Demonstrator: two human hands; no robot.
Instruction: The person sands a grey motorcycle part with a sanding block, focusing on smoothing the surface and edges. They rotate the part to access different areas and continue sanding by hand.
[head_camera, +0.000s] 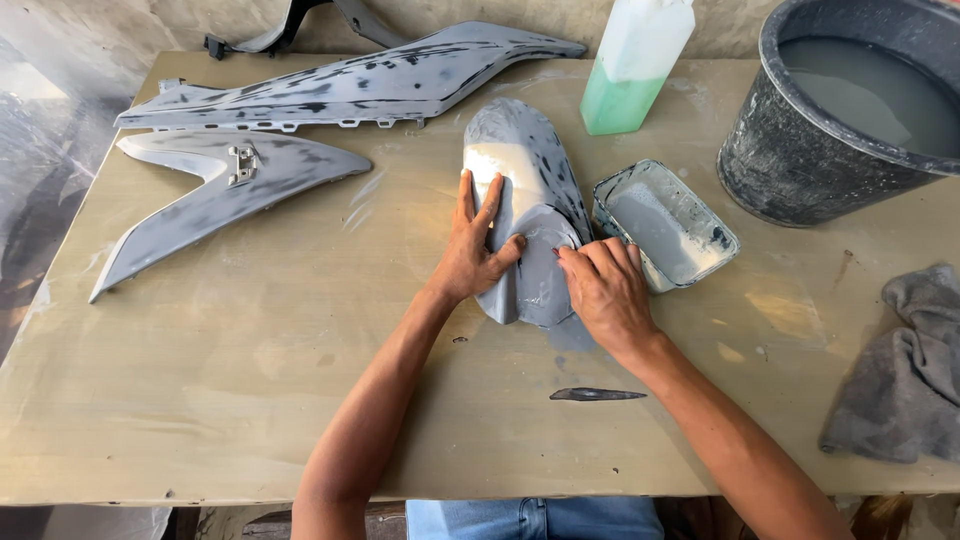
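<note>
Grey-primed curved panel (530, 200), black-flecked, one pale bare patch, lies on the table (250, 380). Left hand (475, 250) is pressed flat, fingers spread; right hand (605, 290) is laid fingertips-down on its lower end.

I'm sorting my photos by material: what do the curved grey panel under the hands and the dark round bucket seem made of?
The curved grey panel looks like moulded plastic with a matt, sanded primer coat: dull grey, blotchy dark specks, a pale bare patch. The dark round bucket seems to be rubber or plastic, with a thick scuffed rim.
</note>
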